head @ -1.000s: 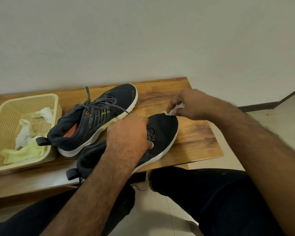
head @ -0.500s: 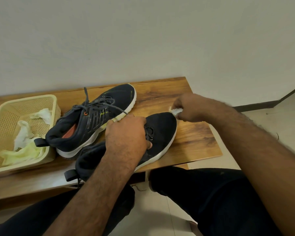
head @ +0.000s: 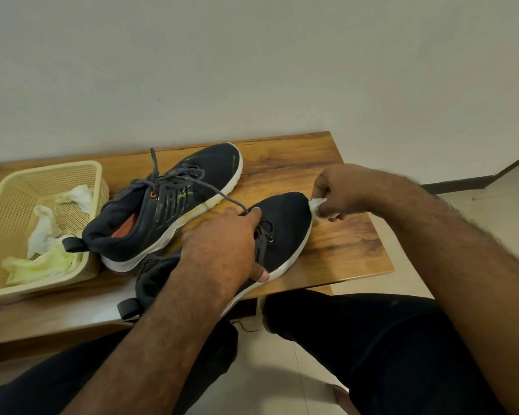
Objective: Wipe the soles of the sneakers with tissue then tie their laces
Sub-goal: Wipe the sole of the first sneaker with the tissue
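Near sneaker [head: 285,223]: dark upper, white sole, lying on the wooden surface [head: 348,247] with its toe pointing far-right and its heel loop past the near edge. My left hand [head: 225,247] is clamped over its middle, fingers curled across the lace area, thumb down on the white sole rim.

Tissue [head: 319,206]: white, crumpled, pinched in my right hand [head: 339,191] and pressed against the toe end of that sneaker's sole. How much of the wad is tucked inside my fingers I cannot tell.

Far sneaker [head: 174,205]: same dark pair, orange lining showing, standing upright just left of and behind the near one, heel toward the basket. Its grey laces [head: 168,178] are loose, one end trailing toward my left hand.

Basket [head: 47,172]: pale yellow plastic, far left on the surface, touching or just beside the far sneaker's heel. Inside it: used white tissues [head: 44,229] and a pale green crumpled piece [head: 39,265].

My legs [head: 357,339], in dark trousers, are below the near edge.
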